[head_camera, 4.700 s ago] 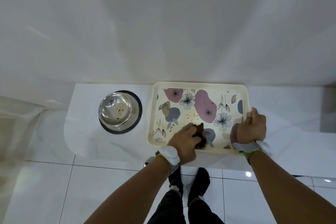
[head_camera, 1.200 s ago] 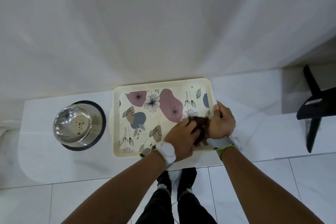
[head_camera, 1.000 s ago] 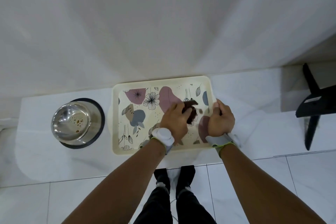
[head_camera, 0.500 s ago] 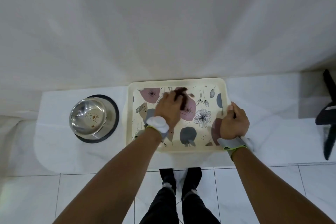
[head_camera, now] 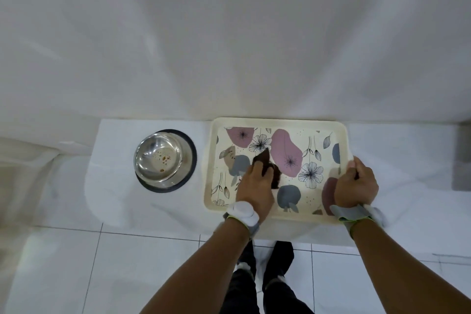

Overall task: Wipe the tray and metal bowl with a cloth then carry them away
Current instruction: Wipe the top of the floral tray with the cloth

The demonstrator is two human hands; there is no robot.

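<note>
1. Closest in, the person's legs (head_camera: 270,288) stand on the tiled floor (head_camera: 63,262), right up against a low white ledge (head_camera: 122,186). That looks like the reason both arms reach the job easily.
2. The right hand (head_camera: 355,186) has its fingers curled round the right rim of the tray (head_camera: 280,121), near the front corner. My guess is it's only there to stop the tray from sliding while the other hand scrubs.
3. The left hand (head_camera: 254,186) is bunched over a dark brown cloth (head_camera: 267,167) and presses it down onto the tray floor, left of center on the flower print. The cloth pokes out past the fingers.
4. The tray sits flat on the ledge, and apart from the print the cloth is the only thing in it. I can't tell from here whether any dirt is left.
5. The bowl (head_camera: 159,158) is further left on the same ledge, upright in a dark ring base and well apart from the tray. There are brownish spots at the bottom, so I'd say it hasn't been wiped yet.
6. Behind everything hangs a plain white sheet (head_camera: 229,33).
</note>
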